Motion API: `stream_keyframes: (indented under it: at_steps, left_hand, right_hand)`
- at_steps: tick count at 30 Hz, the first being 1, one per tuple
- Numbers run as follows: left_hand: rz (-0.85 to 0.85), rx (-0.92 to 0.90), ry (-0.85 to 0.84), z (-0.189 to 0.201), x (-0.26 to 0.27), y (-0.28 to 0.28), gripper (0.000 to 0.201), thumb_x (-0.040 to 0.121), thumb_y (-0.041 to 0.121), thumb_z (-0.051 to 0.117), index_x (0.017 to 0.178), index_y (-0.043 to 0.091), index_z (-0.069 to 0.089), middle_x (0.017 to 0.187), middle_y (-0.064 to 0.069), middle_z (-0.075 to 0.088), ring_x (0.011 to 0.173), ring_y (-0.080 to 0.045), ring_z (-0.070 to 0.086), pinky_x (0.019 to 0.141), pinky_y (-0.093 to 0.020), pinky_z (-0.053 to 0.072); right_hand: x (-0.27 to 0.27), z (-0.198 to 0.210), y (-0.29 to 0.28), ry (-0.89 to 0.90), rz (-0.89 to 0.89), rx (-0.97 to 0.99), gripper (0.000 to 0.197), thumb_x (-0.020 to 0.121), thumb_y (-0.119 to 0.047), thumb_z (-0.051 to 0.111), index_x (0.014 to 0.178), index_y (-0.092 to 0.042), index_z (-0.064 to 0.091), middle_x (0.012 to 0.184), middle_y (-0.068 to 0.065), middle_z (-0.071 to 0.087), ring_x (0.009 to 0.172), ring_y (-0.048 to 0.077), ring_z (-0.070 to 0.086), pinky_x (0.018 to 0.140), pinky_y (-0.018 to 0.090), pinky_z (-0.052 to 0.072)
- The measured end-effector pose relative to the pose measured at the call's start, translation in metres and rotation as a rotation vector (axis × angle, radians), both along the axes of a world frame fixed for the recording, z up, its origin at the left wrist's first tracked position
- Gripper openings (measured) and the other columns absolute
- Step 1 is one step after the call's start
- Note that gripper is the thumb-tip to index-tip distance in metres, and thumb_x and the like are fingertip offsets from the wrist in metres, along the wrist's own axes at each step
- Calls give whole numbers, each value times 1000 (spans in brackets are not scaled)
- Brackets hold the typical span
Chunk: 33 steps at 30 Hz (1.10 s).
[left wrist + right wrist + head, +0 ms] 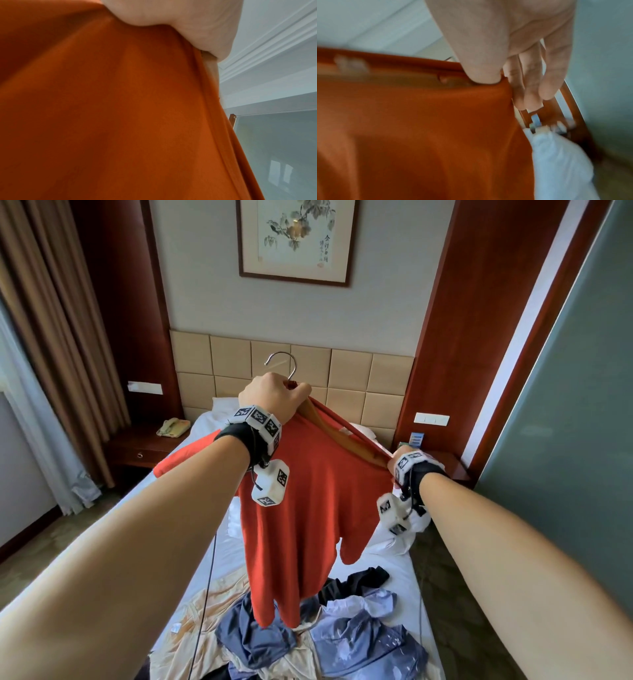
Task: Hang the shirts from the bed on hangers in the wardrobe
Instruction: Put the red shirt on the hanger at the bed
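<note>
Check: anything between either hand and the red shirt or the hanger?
Nothing visible. The left hand grips the hanger at its neck with the red shirt bunched under it. The right hand pinches the shirt's shoulder edge directly. The wardrobe is out of view.

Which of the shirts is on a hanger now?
Only the orange-red shirt: it hangs on the wooden hanger, gripped by the left hand and pinched at the shoulder by the right hand. The other shirts lie crumpled on the bed.
</note>
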<state>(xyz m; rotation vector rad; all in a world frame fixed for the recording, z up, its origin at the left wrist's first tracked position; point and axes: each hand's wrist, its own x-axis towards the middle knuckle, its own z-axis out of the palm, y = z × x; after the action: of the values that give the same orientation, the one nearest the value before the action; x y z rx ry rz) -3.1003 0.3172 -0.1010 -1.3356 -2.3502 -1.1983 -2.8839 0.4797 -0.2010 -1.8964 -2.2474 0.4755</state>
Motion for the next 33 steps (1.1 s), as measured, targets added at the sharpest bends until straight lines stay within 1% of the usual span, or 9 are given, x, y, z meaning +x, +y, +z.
stream_keyframes:
  at_steps: [3, 7, 13, 16, 20, 22, 25, 29, 33]
  left_hand:
    - [1, 9, -15, -1, 1, -1, 40, 77, 49, 54, 58, 14, 51, 60, -1, 55, 64, -30, 55, 60, -29, 41]
    - [3, 3, -19, -5, 1, -1, 39, 77, 49, 53, 58, 15, 50, 60, -1, 53, 60, -26, 51, 55, -27, 35]
    - [4, 0, -47, -9, 0, 1, 40, 79, 49, 54, 60, 13, 52, 61, -1, 53, 59, -25, 50, 55, -27, 34]
    - [-19, 8, -46, -10, -2, 2, 42, 79, 51, 54, 58, 15, 50, 61, 1, 53, 60, -24, 51, 58, -29, 37]
    - [-76, 8, -93, -12, -6, 3, 46, 78, 53, 56, 55, 14, 44, 55, 1, 47, 54, -20, 46, 53, -28, 36]
    - [-118, 29, -155, -13, -8, 5, 47, 78, 54, 58, 55, 16, 44, 55, 1, 46, 55, -21, 46, 53, -29, 36]
    - [-174, 68, -239, -15, -10, 8, 51, 78, 58, 62, 67, 8, 61, 62, -1, 56, 61, -21, 54, 54, -28, 39]
    - [-240, 116, -273, -16, -5, 12, 46, 77, 59, 67, 61, 16, 61, 61, 2, 58, 59, -16, 56, 52, -25, 39]
    - [-248, 128, -270, -13, 1, 11, 46, 75, 59, 67, 63, 15, 65, 59, 2, 60, 59, -16, 58, 54, -27, 44]
  right_hand:
    - [3, 7, -13, -282, -23, 201, 29, 96, -8, 50, 123, -11, 61, 129, 13, 61, 118, 33, 60, 89, 38, 48]
    - [4, 7, -17, -324, 18, 224, 36, 92, -8, 52, 128, -6, 58, 127, 16, 62, 114, 36, 61, 79, 37, 45]
    - [-3, 23, -19, -78, -44, 182, 14, 85, -17, 63, 95, -7, 64, 113, 14, 66, 102, 35, 64, 76, 33, 48]
    - [-8, 29, -11, 113, -51, 156, 20, 84, -23, 62, 93, -7, 70, 104, 13, 70, 90, 31, 65, 69, 27, 42]
    - [-14, 39, -12, 372, -48, 85, 28, 94, -28, 61, 98, -2, 71, 95, 11, 66, 98, 30, 64, 72, 26, 34]
    - [-16, 44, -22, 441, 5, 55, 30, 95, -35, 59, 88, -7, 70, 80, 6, 63, 83, 28, 62, 65, 29, 35]
    - [-21, 51, -39, 413, 88, 45, 37, 97, -43, 49, 77, -14, 62, 65, 4, 53, 65, 26, 51, 56, 32, 31]
    - [-36, 58, -53, 263, 220, 110, 52, 100, -49, 30, 79, -15, 63, 78, 9, 61, 85, 32, 59, 75, 34, 41]
    - [-45, 60, -66, 206, 309, 172, 78, 89, -72, 9, 107, -26, 68, 108, 13, 68, 104, 32, 62, 99, 45, 43]
